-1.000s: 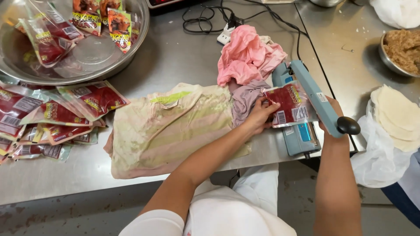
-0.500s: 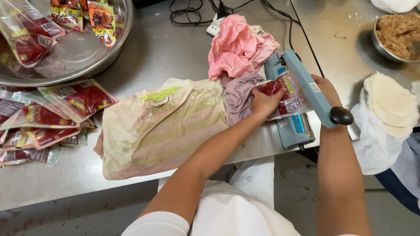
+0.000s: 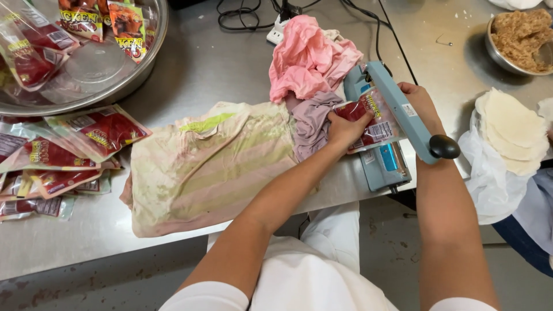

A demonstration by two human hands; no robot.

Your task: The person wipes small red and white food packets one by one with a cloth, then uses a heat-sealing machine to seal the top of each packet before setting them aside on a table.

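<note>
I read this as the sealing step: a filled pouch is being set under the bar of a heat sealer, which I take as my landmark. The steel desk [image 3: 230, 63] carries everything. Left of the sealer lies a big stained striped cloth [image 3: 213, 167], and beyond that a wide metal bowl [image 3: 151, 55] with more red pouches. Behind the sealer sits a crumpled pink cloth [image 3: 308, 57]; to its right, a stack of pale round wrappers [image 3: 512, 129]. The blue heat sealer [image 3: 386, 115] stands at the desk's near edge with its arm raised. My left hand [image 3: 345, 128] has its fingers pinching the red pouch [image 3: 371, 118], which lies across the sealer's bed under the arm. My right hand [image 3: 420, 103] rests behind the arm; I cannot tell how its fingers are set. Next, I judge, the pouch mouth wants to lie flat before the arm is pressed.
</note>
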